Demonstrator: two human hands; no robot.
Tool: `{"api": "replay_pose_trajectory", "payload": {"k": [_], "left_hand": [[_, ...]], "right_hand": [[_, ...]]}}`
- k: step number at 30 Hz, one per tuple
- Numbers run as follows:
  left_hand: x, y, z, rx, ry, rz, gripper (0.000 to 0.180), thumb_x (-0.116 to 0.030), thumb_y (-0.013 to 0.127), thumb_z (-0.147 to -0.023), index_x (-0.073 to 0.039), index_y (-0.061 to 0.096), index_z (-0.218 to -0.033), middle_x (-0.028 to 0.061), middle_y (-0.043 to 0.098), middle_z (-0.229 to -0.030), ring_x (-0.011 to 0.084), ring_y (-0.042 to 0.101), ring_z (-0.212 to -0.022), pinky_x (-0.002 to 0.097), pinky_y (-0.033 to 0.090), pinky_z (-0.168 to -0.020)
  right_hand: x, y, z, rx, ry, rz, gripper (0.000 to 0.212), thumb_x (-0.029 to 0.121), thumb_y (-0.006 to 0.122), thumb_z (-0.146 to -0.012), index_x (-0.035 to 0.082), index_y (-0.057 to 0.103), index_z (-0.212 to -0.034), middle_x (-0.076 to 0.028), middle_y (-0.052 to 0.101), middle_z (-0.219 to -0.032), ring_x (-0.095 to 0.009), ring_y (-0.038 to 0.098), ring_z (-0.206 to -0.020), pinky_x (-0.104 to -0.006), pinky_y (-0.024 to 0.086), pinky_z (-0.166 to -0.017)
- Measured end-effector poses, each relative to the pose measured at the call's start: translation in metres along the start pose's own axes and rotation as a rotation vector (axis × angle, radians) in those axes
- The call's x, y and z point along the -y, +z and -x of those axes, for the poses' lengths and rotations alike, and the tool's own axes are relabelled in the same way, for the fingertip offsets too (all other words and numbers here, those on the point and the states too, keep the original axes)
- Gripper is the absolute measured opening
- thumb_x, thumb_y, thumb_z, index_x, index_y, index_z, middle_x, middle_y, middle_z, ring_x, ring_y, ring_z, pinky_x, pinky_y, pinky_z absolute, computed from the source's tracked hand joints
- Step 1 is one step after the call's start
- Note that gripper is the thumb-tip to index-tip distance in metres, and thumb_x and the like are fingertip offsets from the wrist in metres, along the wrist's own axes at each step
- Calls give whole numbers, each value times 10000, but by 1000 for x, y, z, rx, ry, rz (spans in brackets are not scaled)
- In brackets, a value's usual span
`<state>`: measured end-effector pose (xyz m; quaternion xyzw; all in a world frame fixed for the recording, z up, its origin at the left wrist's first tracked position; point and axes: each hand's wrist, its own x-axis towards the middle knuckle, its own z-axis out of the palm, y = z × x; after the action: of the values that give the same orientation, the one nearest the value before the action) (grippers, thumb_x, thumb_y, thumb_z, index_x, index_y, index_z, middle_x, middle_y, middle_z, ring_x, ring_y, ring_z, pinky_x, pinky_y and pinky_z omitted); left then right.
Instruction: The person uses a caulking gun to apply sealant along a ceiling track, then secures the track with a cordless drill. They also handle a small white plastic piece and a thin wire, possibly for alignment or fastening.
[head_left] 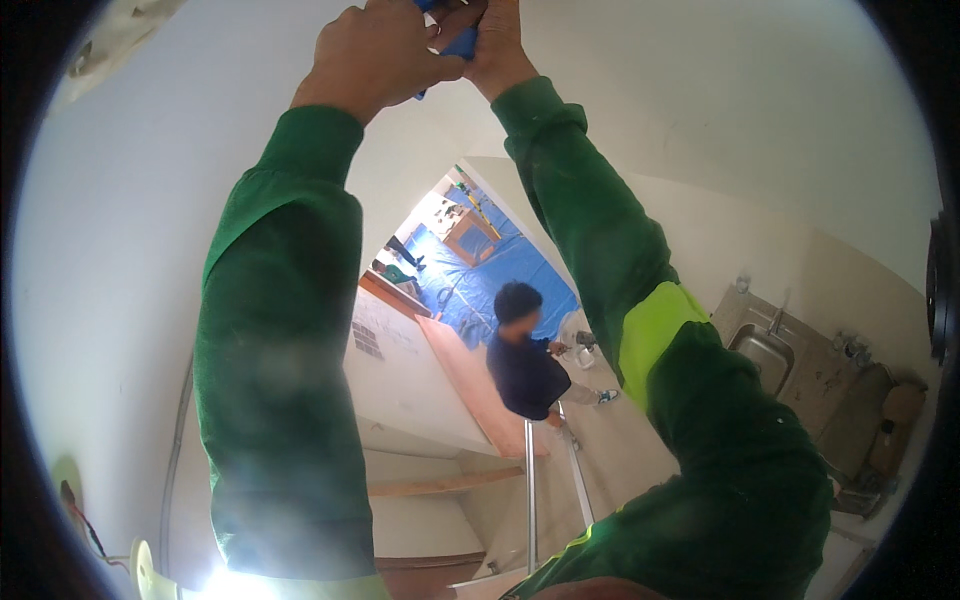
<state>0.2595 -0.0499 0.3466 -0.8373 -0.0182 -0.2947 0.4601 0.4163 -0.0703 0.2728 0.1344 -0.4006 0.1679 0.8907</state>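
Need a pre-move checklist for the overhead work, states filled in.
1. Both hands up at the blue item: ok; left hand and right hand meet around it.
2. Blue item fully in view: not ok; fingers cover part and the picture's top edge cuts it off.
3. Grip secure: cannot tell; several fingers are hidden.
4. Green cuffs off the fingers: ok; they sit at the wrists.
5. Nobody below: not ok; a person in a dark top stands by the metal rails.
6. Rails firmly footed: cannot tell.
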Motion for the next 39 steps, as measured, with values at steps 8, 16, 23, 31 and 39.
{"api": "replay_pose_trajectory", "payload": {"k": [8,16,23,31,39], "left_hand": [[25,-9,5,-109,121,-76,615,-527,802,-900,-55,715,-1284,164,783,-1109,308,778,-938,444,601,-951],[35,-8,-3,-28,125,19,542,-498,719,-982,-76,704,-1321,167,780,-1138,332,774,-966,469,593,-974],[78,15,-20,-132,65,68,410,-377,547,-1102,-43,655,-1314,213,735,-1067,341,741,-904,491,584,-880],[49,9,-11,-132,-85,58,333,-273,501,-1120,-36,684,-1266,192,745,-988,362,745,-886,496,589,-870],[47,26,-4,-301,-27,-42,281,-230,536,-1081,-50,710,-1211,163,756,-1001,328,762,-929,482,599,-890]], "right_hand": [[-14,21,-24,-155,-54,-68,253,308,661,-978,120,584,-828,-61,617,-752,-226,635,-652,-380,511,-551],[-18,30,-26,-185,-95,-193,268,287,656,-988,129,513,-825,-56,536,-725,-240,581,-614,-385,516,-573],[-31,22,33,-169,-27,-12,386,462,697,-1011,92,604,-1069,-7,523,-753,-129,539,-645,-320,455,-562],[-14,-42,14,115,75,23,457,471,730,-990,61,646,-1172,9,557,-788,-105,538,-639,-281,449,-580],[-23,-23,-1,259,114,-302,547,567,588,-1035,57,597,-1235,-96,675,-1103,-265,654,-1032,-547,523,-947]]}}
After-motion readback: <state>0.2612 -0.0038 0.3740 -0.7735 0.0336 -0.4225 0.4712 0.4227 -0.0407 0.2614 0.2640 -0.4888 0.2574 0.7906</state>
